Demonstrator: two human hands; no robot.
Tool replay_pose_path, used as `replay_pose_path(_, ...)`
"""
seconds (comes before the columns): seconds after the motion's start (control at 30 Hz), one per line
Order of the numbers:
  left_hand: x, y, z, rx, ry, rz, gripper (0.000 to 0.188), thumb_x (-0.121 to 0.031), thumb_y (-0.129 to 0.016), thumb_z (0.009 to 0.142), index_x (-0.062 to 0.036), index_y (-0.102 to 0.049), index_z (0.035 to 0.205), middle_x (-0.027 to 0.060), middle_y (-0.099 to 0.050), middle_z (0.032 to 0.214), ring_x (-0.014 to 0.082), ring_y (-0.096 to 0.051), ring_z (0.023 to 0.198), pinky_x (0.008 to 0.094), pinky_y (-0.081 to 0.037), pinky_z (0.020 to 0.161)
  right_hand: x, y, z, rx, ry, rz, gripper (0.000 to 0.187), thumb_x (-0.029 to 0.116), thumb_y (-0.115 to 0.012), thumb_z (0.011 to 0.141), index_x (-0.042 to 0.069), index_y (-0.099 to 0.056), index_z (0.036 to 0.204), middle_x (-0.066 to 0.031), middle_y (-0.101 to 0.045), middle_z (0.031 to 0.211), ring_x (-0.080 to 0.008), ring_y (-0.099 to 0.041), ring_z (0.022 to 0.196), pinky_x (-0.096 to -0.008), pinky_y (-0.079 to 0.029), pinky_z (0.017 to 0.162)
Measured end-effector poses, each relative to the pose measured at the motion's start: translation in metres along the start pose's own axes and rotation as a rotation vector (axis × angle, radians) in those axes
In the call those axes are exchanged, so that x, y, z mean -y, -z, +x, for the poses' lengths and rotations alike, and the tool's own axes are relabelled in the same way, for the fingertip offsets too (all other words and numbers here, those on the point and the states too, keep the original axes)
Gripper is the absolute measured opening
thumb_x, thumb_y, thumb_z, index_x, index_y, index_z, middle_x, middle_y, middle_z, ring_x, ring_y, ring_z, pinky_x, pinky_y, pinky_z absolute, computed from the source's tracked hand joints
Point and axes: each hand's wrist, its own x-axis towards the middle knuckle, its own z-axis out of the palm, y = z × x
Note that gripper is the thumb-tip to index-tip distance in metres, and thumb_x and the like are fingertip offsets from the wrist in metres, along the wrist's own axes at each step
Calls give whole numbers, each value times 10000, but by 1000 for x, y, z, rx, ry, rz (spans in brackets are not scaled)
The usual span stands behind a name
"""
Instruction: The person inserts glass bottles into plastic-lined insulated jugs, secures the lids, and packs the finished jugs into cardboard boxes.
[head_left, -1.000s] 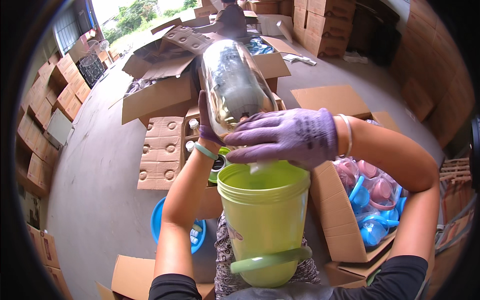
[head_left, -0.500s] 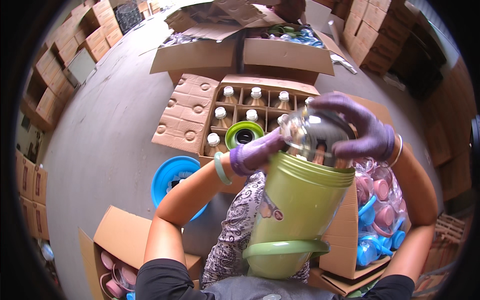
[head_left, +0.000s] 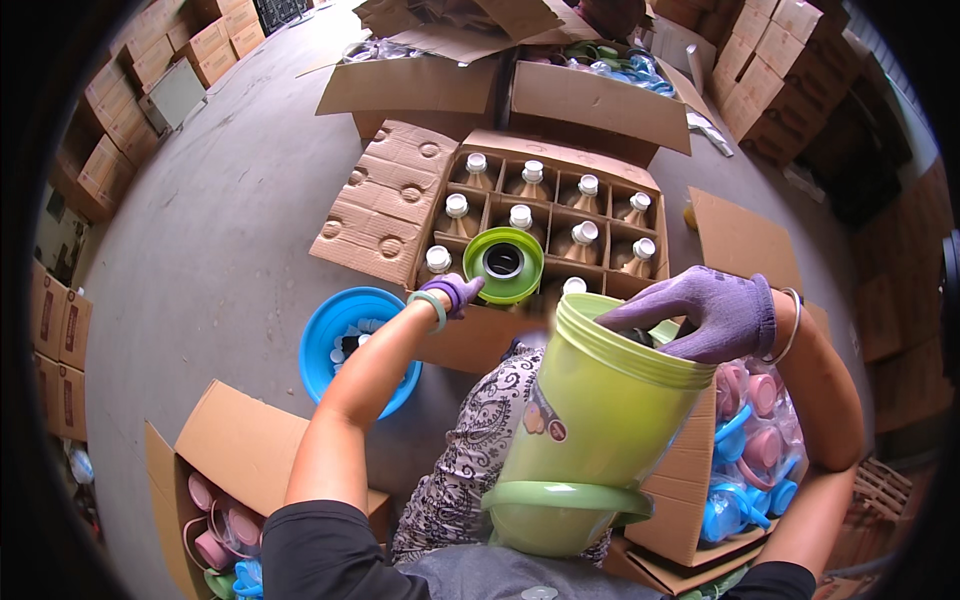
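Observation:
My right hand (head_left: pixel 715 315), in a purple glove, reaches into the mouth of a light green flask body (head_left: pixel 590 420). Its fingers close round the silvery glass flask liner (head_left: pixel 640 336), which is almost wholly inside; only a dark bit shows. The body leans upright against my lap, a green handle band near its base. My left hand (head_left: pixel 458 296), also gloved, grips the lower left edge of a bright green ring-shaped flask collar (head_left: pixel 482 262). This collar rests on top of a divided carton (head_left: pixel 480 328) holding several liners with white tips (head_left: pixel 584 232).
A blue basin (head_left: pixel 312 350) with small white and dark pieces stands left of my legs. Cartons with pink and blue plastic parts (head_left: pixel 762 445) flank me. Two open cartons (head_left: pixel 590 95) stand beyond the divided one, and stacked boxes (head_left: pixel 60 350) line the sides.
The silvery liner has gone down from above the rim into the green body, under my right hand. My left hand has left it and moved left to the green collar.

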Motion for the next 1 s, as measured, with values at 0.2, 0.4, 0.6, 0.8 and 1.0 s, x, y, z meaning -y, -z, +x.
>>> replay_pose_path(0.2,26,-2,27,-325,-60,200,474,-411,-568,845,-19,-696,1079,274,-672,1079,414,-655,1019,461,-513,876,5,-1,18,-89,-14,251,337,240,-684,901,48,-700,1179,-115,-738,975,-157,-682,874,-289,-549,794)
replay_pose_path(0.4,-65,36,-44,-650,-541,-294,264,-194,-588,884,-14,-485,1047,229,-628,962,330,-628,889,399,-493,835,-73,-1,55,-770,-86,427,859,609,-532,931,37,-277,1520,-158,-371,1511,-242,-366,1386,-356,-314,1131)
replay_pose_path(0.6,-143,60,-155,-112,-1466,-753,340,-5,-635,816,-72,-389,1041,98,-472,1094,165,-461,1015,315,-401,937,-59,-19,61,-1017,330,584,607,496,-564,963,-12,-554,1297,-141,-626,1207,-177,-595,1073,-312,-486,905)
replay_pose_path(0.8,-148,52,-204,138,-1336,-857,638,-76,-709,706,-51,-415,1272,67,-445,1178,171,-444,1110,319,-362,1005,-23,-20,13,-1061,433,594,426,288,-514,1018,-17,-694,783,-71,-672,692,-99,-590,593,-256,-473,574)
replay_pose_path(1.0,-135,46,-240,27,-1317,-457,541,-290,-551,841,3,-489,1292,126,-441,1246,254,-408,1227,374,-271,1094,-26,-29,-8,-1000,431,482,448,197,-462,1027,-29,-644,685,-134,-669,694,-196,-639,630,-318,-507,619)
